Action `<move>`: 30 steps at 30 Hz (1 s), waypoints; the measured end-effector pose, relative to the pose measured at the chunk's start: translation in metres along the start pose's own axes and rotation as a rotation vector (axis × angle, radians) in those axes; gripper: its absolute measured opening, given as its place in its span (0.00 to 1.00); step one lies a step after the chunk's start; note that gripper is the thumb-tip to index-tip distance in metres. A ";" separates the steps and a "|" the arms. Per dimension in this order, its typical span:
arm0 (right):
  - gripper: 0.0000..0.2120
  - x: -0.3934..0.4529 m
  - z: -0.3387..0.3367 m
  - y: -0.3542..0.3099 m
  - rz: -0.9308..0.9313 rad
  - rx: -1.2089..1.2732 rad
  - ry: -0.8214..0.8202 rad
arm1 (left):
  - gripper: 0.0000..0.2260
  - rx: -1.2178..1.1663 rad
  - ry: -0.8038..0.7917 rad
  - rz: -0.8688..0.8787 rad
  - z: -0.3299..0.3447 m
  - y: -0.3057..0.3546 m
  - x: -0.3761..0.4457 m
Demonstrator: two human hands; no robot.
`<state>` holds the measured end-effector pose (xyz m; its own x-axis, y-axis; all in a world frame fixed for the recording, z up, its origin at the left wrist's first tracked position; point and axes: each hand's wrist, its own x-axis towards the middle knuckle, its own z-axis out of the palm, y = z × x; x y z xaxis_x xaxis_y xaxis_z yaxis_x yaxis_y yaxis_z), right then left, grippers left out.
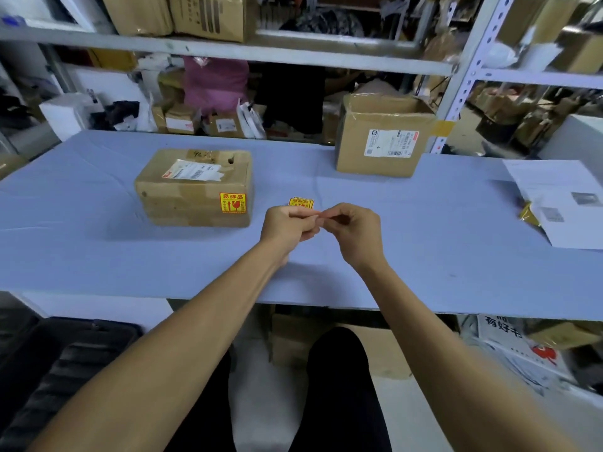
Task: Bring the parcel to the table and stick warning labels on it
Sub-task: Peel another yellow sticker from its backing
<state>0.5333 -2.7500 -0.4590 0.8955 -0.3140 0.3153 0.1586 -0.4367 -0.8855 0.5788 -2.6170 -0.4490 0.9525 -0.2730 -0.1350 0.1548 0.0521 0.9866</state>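
Observation:
A brown cardboard parcel [195, 187] lies on the blue table [130, 262], left of centre, with a white shipping label on top. One yellow and red warning label [232, 202] is stuck on its near side. A small stack of yellow warning labels [301, 202] peeks out just behind my hands. My left hand [287, 225] and my right hand [354, 231] meet fingertip to fingertip to the right of the parcel, pinching something thin between them; it is mostly hidden, so I cannot tell exactly what it is.
A taller open cardboard box [381, 138] stands at the table's far edge, right of centre. White printed sheets [561, 203] lie at the right end. Shelving with boxes and bags rises behind the table. A dark crate [62, 363] sits on the floor at left.

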 end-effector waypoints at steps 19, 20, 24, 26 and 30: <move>0.09 0.213 -0.108 -0.032 -0.163 -0.712 0.116 | 0.04 1.059 -0.020 0.653 0.115 0.154 0.173; 0.11 0.233 -0.115 -0.033 -0.168 -0.797 0.125 | 0.04 1.063 -0.015 0.660 0.122 0.165 0.189; 0.18 0.292 -0.140 -0.023 -0.085 -0.989 0.129 | 0.05 1.108 -0.012 0.644 0.145 0.196 0.247; 0.13 0.314 -0.148 -0.014 -0.041 -1.003 0.119 | 0.05 1.154 0.000 0.656 0.153 0.205 0.271; 0.11 0.342 -0.154 -0.002 -0.014 -1.035 0.100 | 0.03 1.214 0.031 0.681 0.165 0.211 0.307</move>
<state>0.7751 -2.9861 -0.2973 0.8504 -0.3513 0.3917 -0.3081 -0.9359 -0.1706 0.8606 -2.8482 -0.2672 0.7554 -0.5094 0.4121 -0.6432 -0.6964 0.3181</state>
